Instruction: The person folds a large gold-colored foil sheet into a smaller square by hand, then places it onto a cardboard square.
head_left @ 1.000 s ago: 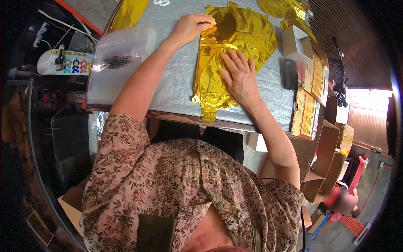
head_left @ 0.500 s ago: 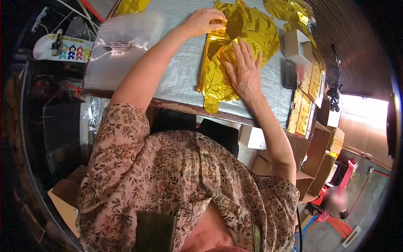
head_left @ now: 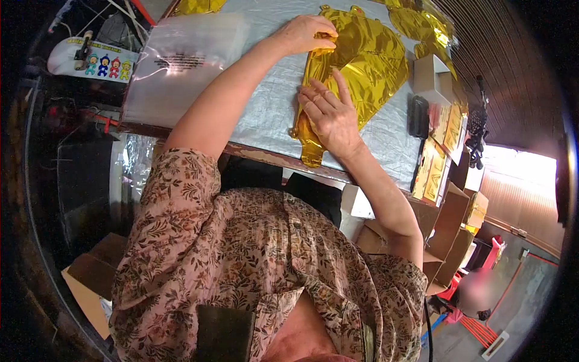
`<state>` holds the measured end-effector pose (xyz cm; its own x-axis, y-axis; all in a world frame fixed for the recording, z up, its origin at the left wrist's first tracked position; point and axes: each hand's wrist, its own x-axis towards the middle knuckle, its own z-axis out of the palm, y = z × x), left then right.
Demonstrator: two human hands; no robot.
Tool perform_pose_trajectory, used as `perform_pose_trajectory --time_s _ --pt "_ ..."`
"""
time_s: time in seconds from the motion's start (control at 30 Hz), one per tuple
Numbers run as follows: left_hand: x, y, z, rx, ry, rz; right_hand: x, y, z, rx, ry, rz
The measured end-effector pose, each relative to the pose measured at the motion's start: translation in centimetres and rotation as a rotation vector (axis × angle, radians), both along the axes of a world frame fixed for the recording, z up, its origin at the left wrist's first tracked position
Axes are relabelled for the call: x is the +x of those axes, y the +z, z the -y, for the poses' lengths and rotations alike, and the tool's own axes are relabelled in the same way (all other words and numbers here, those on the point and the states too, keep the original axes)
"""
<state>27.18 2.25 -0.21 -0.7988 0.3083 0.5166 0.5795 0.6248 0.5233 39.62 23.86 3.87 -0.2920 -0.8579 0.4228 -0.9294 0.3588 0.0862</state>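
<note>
A flat, uninflated gold foil balloon lies creased on the silver-covered table, its narrow tail reaching the front edge. At the balloon's upper left edge, my left hand has its fingers and thumb closed on a fold of the foil. My right hand rests on the lower left part, palm down. Its index finger is stretched out and the other fingers angle left over the edge. The foil beneath that palm is hidden.
Clear plastic bags lie on the table's left. To the right stand a white open box, a black object and lettered boxes. More gold foil is at the back right. Another person is at lower right.
My right hand has slid left across the foil and turned, its fingers now toward the balloon's left edge. The left hand keeps its pinch. The whole view has shifted slightly.
</note>
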Motion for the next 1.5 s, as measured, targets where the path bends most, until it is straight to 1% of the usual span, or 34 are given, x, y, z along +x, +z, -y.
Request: perform_pose_trajectory --time_s 0.13,0.2,0.27,0.3,0.33,0.4,0.43,0.47,0.5,0.57,0.63,0.7,0.77,1.0,1.03,1.07,1.1,1.17,1.2,1.23,1.3,1.33,1.4,1.47,1.5 --pt "-0.3 -0.3 0.0 -0.007 0.005 0.011 0.4 -0.7 -0.1 -0.059 0.013 0.117" --pt "-0.5 -0.7 0.0 0.022 0.0 -0.039 0.6 -0.5 -0.3 -0.079 0.014 0.169" --pt "-0.8 -0.8 0.2 0.023 -0.005 -0.03 0.8 1.5 -0.6 -0.081 0.057 0.278" --pt "-0.7 -0.9 0.1 0.025 -0.017 -0.024 0.5 2.1 -0.9 -0.076 0.011 0.336" --pt "-0.8 -1.2 0.3 0.027 -0.018 -0.017 0.0 2.5 -0.8 -0.074 0.009 0.343" --pt "-0.9 -1.3 0.4 -0.008 -0.033 -0.06 -1.7 2.5 -0.4 0.003 -0.064 0.233" --pt "-0.7 -0.9 0.2 -0.007 -0.037 -0.057 -2.7 1.6 -0.9 0.131 -0.089 0.193" --pt "-0.2 -0.3 0.1 0.051 -0.041 -0.03 -2.8 1.4 -1.3 0.13 -0.09 0.193" --pt "0.2 0.4 0.1 0.109 -0.042 -0.002 -2.8 1.2 -1.5 0.167 -0.064 0.223" --pt "0.1 0.3 0.2 0.106 -0.047 0.004 -2.4 0.9 -1.6 0.204 -0.032 0.261" --pt "-0.1 0.2 0.3 0.104 -0.056 0.007 -1.4 0.8 -2.0 0.166 0.041 0.401" --pt "-0.2 0.2 0.3 0.089 -0.074 -0.019 -0.3 1.1 -2.3 0.175 0.057 0.442" --pt "-0.3 0.1 0.2 0.083 -0.074 -0.024 0.7 1.0 -2.4 0.092 0.091 0.53" --pt "-0.4 -0.2 0.4 0.093 -0.089 -0.038 3.4 2.8 -3.0 0.146 0.119 0.626" --pt "-0.5 -0.1 0.3 0.088 -0.093 -0.05 3.2 3.0 -3.0 0.157 0.191 0.697" --pt "-0.4 -0.1 0.2 0.027 -0.052 -0.023 2.9 3.3 -3.1 0.169 0.264 0.766" --pt "-0.3 -0.1 0.1 -0.032 -0.013 0.005 2.3 4.1 -3.3 0.114 0.299 0.884" --pt "-0.5 -0.4 0.2 -0.007 -0.013 -0.014 1.2 5.5 -2.7 -0.108 0.133 0.754" --pt "-0.6 -0.6 0.2 0.0 -0.011 -0.021 0.0 4.4 -3.1 -0.077 -0.011 0.649" --pt "-0.7 -0.7 0.1 0.008 -0.01 -0.029 -0.8 3.4 -3.2 -0.086 -0.019 0.64" --pt "-0.7 -0.7 0.2 -0.009 -0.016 -0.045 -2.1 1.5 -3.3 -0.02 -0.058 0.404" --pt "-0.5 -0.5 0.2 -0.02 -0.012 -0.047 -2.3 1.0 -3.5 0.095 -0.039 0.401" --pt "-0.3 -0.4 0.2 -0.019 -0.009 -0.037 -2.1 -0.4 -3.8 0.059 -0.027 0.413" --pt "-0.1 0.0 0.2 0.024 -0.002 0.053 -1.6 -0.6 -3.9 0.022 -0.014 0.455" --pt "-0.2 0.3 0.3 0.017 -0.006 0.051 -1.6 -0.7 -4.0 0.015 -0.016 0.453"
